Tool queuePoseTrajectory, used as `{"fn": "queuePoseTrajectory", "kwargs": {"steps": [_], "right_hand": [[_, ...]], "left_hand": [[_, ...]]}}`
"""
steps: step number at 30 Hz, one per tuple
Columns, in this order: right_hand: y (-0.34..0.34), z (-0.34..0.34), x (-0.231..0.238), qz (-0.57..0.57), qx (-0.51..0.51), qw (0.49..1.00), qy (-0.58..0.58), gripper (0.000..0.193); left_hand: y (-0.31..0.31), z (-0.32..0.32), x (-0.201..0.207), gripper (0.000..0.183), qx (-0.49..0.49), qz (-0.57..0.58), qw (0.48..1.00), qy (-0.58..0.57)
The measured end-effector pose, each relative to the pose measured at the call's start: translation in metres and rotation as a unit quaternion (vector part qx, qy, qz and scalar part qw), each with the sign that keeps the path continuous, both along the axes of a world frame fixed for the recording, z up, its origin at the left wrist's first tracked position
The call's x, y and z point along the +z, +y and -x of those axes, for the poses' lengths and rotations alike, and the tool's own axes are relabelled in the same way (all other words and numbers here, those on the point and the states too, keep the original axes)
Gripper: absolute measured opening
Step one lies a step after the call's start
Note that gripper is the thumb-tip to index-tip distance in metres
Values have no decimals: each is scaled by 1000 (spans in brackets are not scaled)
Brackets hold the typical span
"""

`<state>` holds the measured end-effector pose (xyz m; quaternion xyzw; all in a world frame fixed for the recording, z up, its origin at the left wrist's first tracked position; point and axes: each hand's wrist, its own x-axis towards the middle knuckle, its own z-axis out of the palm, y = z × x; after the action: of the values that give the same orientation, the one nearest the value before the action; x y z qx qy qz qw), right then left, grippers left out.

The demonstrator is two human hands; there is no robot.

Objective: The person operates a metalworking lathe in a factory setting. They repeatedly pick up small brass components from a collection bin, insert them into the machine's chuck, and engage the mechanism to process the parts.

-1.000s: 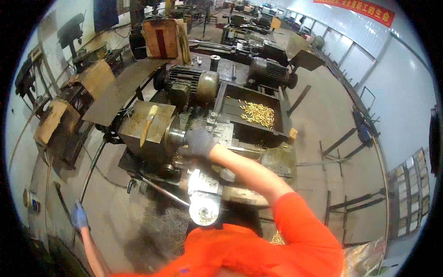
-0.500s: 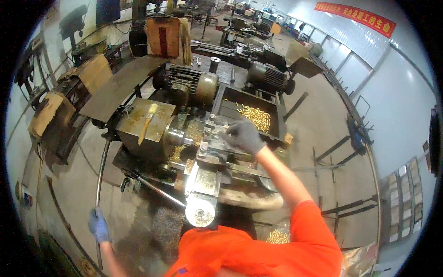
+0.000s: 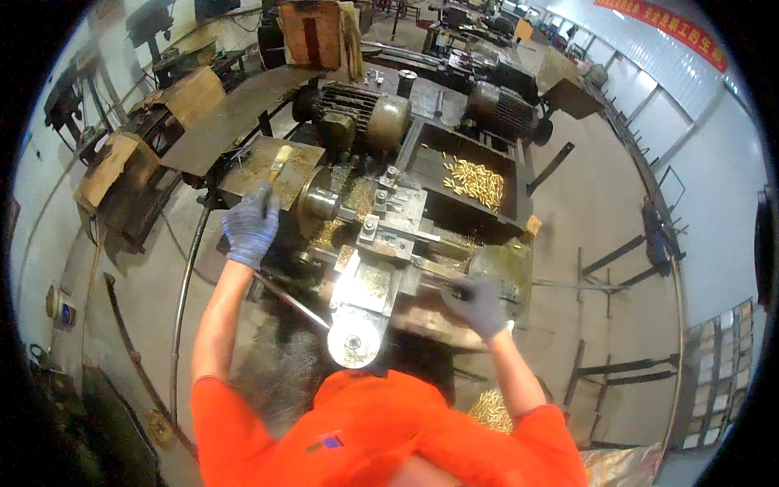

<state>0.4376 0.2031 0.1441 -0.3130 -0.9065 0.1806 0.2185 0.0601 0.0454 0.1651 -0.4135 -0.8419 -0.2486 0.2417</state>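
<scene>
My left hand [image 3: 250, 229], in a blue-grey glove, is at the headstock of a small lathe, fingers closed around the handle of a paintbrush [image 3: 281, 160]. The brush lies on the flat headstock top [image 3: 302, 169], pale bristles pointing away from me; my fingers cover the lower handle. My right hand [image 3: 480, 307], in a grey glove, is low at the right side of the lathe, beside a metal bar [image 3: 434, 268]. Motion smears its fingers, so its grip is unclear. Between my hands are the chuck [image 3: 321, 203], the tool slide [image 3: 389, 235] and a round bright handwheel [image 3: 354, 341].
A dark metal tray [image 3: 423, 162] behind the slide holds many small brass pieces [image 3: 479, 183]. Electric motors [image 3: 365, 118] stand behind it. A long steel lever [image 3: 188, 284] rises at left. More brass pieces [image 3: 492, 410] lie low at right, near my arm.
My left hand has left the long lever and come up to the brush. My right hand has drawn back from the slide toward me. The whole view has shifted slightly.
</scene>
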Motion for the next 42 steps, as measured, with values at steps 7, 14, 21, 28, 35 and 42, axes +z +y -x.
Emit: {"fn": "queuePoseTrajectory", "kwargs": {"steps": [7, 14, 21, 28, 35, 42], "right_hand": [[-12, -79, -63, 125, -109, 986, 33, 23], [-24, -70, -40, 54, -82, 989, 109, 15], [-32, -59, -32, 40, -40, 989, 134, 14], [-43, -73, -36, 93, -71, 990, 84, 14], [-46, -78, -37, 58, -56, 990, 112, 13], [-49, -98, -56, 100, -108, 984, 98, 14]], "left_hand": [[-1, -13, -6, 21, -36, -100, 994, -26], [31, -63, 17, 23, -204, -82, 971, -93], [97, -68, -14, 18, -216, 57, 971, -91], [98, -52, -23, 16, -244, 116, 959, -90], [135, -40, 24, 18, -240, -40, 964, -106], [150, -38, 4, 19, -216, 118, 966, -85]]}}
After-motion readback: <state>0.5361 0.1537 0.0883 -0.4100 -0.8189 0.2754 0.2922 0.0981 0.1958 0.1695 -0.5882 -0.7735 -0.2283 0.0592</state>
